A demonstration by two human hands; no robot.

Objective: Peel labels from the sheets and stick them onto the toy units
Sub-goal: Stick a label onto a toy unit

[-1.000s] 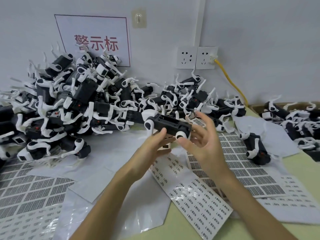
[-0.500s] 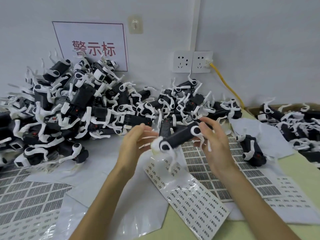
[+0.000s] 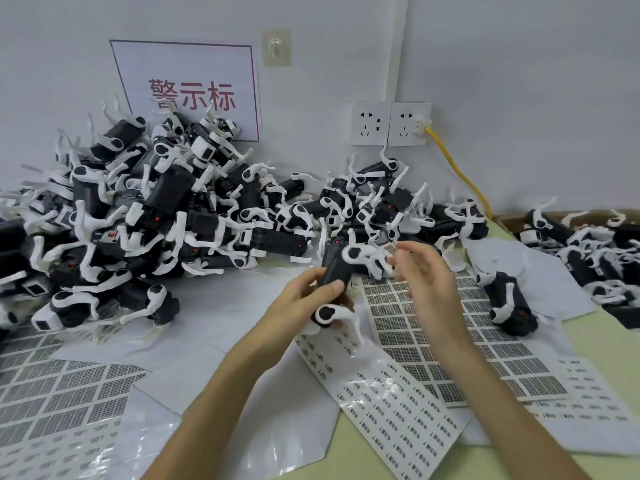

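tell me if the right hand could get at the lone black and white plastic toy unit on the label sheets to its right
Probably yes. The right hand hovers just left of the lone toy unit, and only flat label sheets lie between them; the left hand grips the held unit.

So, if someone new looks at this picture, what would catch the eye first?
First, the big heap of black-and-white toy units against the wall on the left, below a white sign with red characters. Then, in the middle, the left hand grips one toy unit, with the right hand at its upper end, above the spread label sheets.
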